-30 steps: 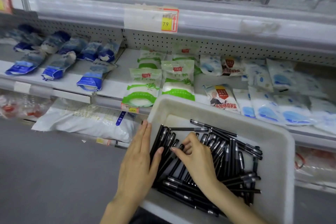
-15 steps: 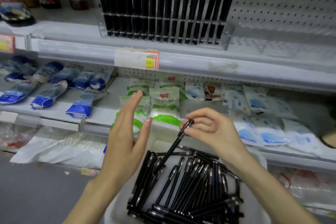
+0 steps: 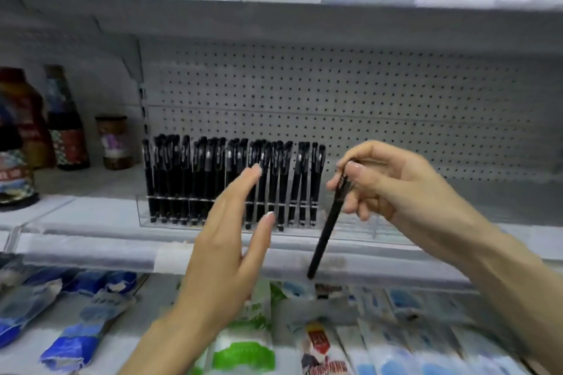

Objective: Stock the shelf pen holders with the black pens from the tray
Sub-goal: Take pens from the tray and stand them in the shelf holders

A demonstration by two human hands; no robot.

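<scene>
Head view. The right hand (image 3: 393,183) was raised in front of the middle shelf (image 3: 91,216), and a single black pen (image 3: 327,228) was pinched near its upper end between the thumb and fingertips. The pen was hung at a slant, its lower end pointing down and to the left across the front edge of the shelf, apart from the holder. The left hand (image 3: 231,240) was held spread, fingers straight and the thumb set apart, in front of the clear pen holder (image 3: 359,228). Whether its fingertips touched the stocked pens (image 3: 189,179) could not be told because of blur.

The holder was seen standing on the shelf against the pegboard (image 3: 380,100). Its left and middle parts were filled with upright black pens, packed close together. The stretch at its right end appeared unfilled, and the carried pen was held just in front of that stretch. The tray was not in view, so the number of pens left to stock could not be judged.

The task was judged to be well advanced but unfinished: one pen was in transit, not yet seated, and room remained at the right.

Bottles (image 3: 65,131) and a jar (image 3: 114,143) were seen at the left of the shelf. Packets (image 3: 243,353) were laid on the shelf below.
</scene>
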